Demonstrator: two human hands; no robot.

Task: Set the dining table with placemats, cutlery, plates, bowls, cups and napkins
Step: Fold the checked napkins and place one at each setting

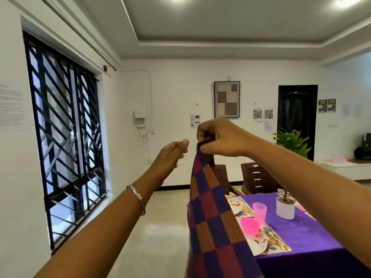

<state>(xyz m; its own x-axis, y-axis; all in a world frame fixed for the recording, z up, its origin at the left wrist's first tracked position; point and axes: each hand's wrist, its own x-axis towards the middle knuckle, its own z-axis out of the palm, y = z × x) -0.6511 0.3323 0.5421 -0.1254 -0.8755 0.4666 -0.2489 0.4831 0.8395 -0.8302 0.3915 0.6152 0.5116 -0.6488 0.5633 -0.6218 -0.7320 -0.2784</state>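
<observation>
My right hand (pixel 218 137) is raised at eye level and pinches the top edge of a checked purple, red and orange napkin (pixel 212 213), which hangs straight down in front of the table's left side. To its left my left hand (pixel 172 155) is held up empty with loosely bent fingers, a small gap from the cloth. Lower right, the table under a purple cloth (pixel 305 235) carries a patterned placemat (pixel 271 243) with a white plate (pixel 260 247), cutlery (pixel 271 235), a pink bowl (pixel 250 225) and a pink cup (pixel 259 212).
A white pot with a small plant (pixel 285 207) stands mid-table. A second placemat with a plate (pixel 236 205) lies further back. Two brown chairs (pixel 257 177) stand at the far end. A barred window (pixel 64 135) fills the left wall, with tiled floor (pixel 160 227) between.
</observation>
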